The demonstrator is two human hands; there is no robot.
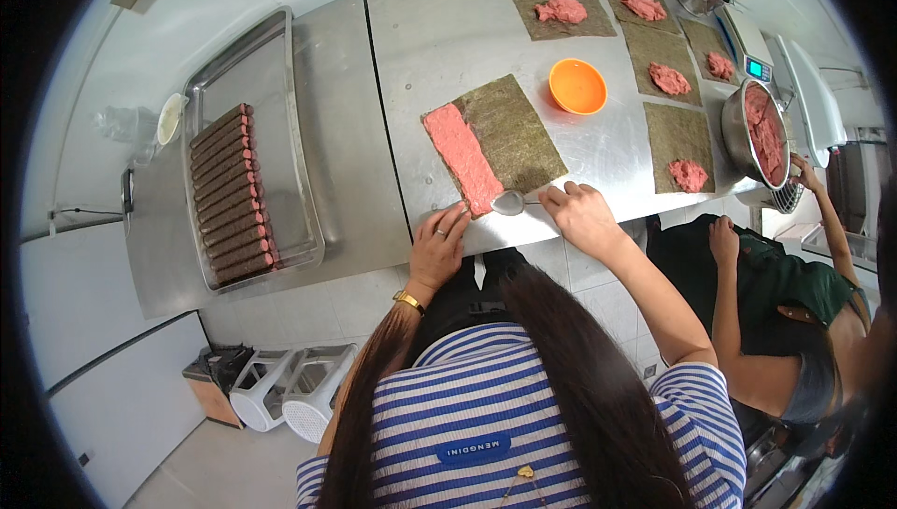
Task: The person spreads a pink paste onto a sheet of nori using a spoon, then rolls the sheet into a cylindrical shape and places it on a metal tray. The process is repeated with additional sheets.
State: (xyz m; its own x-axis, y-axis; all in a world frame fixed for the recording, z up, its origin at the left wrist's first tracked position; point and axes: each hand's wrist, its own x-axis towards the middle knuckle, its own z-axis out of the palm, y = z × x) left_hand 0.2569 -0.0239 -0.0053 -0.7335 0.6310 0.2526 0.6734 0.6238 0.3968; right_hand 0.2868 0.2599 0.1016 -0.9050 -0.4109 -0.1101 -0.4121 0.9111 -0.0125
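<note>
In front of me a dark green seaweed sheet (519,135) lies askew on the steel table. A flat band of pink meat paste (462,156) covers its left side. My right hand (581,219) grips a metal spoon (507,203), whose bowl rests by the near end of the band. My left hand (439,246) is at the sheet's near left corner, its fingertips at the edge of the paste. Whether those fingers pinch the sheet or only press on it, I cannot tell. An orange bowl (577,87) stands just beyond the sheet to the right.
On the left, a metal tray (304,182) holds several seaweed rolls (229,201). Several sheets with meat lumps, one being a near-right sheet (665,135), lie at the right. A co-worker (775,275) stands beside a steel bowl (740,126) of meat and a scale (755,65).
</note>
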